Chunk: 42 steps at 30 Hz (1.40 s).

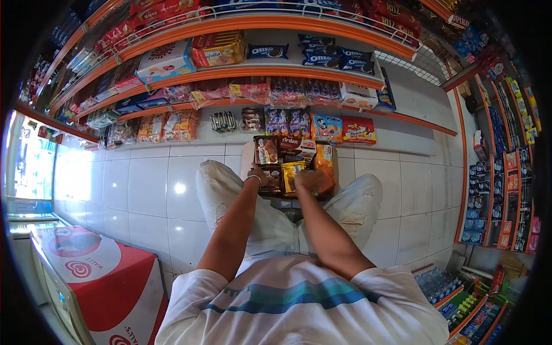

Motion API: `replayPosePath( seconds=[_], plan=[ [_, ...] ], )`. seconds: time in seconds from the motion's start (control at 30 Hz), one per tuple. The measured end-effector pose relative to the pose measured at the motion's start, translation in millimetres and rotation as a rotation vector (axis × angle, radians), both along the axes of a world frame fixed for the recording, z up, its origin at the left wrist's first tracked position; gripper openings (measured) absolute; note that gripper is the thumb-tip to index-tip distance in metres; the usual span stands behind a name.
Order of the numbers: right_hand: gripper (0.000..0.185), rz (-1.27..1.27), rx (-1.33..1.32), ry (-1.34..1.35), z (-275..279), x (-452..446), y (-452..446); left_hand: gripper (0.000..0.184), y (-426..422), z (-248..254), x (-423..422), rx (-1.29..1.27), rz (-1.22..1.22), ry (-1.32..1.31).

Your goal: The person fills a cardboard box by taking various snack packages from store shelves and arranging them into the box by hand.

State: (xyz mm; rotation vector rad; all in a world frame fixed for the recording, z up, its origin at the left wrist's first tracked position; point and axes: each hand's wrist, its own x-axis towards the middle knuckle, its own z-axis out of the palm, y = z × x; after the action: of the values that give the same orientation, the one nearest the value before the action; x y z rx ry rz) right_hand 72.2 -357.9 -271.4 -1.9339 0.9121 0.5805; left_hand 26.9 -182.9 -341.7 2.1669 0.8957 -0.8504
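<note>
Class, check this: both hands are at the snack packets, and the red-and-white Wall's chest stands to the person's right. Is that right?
The side is wrong: the head view shows the red-and-white Wall's chest to the person's left. The left hand and right hand are at the snack packets, as stated.

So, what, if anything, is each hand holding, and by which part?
The right hand seems to hold the yellow packet by its right side; for the left hand, it cannot be told.
</note>
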Motion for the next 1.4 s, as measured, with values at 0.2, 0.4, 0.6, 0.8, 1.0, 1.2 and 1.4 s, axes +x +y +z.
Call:
replayPosePath(
  seconds=[0.2,0.4,0.6,0.8,1.0,1.2,1.4],
  plan=[
    [0.076,0.95,-0.471,-0.257,-36,-10,6,0.124,4,-14,2,0.003,0.022,-0.027],
    [0.091,0.806,-0.31,0.115,7,-14,13,0.111,-6,23,-2,0.015,0.045,-0.027],
    [0.094,0.851,-0.395,-0.129,6,4,25,0.144,6,-18,-3,-0.009,-0.027,-0.042],
    [0.064,1.251,-0.08,-0.238,16,52,14,0.12,21,-65,-9,0.177,-0.055,-0.09],
    [0.051,1.159,0.136,-0.293,18,83,-78,0.039,9,151,22,0.032,0.005,-0.906],
    [0.054,1.254,-0.024,-0.109,-38,114,-118,0.02,-29,434,129,0.004,-0.306,-1.809],
    [0.058,0.969,0.19,-0.244,-3,112,-110,0.076,-31,585,283,0.536,-0.491,-1.946]
  ],
)
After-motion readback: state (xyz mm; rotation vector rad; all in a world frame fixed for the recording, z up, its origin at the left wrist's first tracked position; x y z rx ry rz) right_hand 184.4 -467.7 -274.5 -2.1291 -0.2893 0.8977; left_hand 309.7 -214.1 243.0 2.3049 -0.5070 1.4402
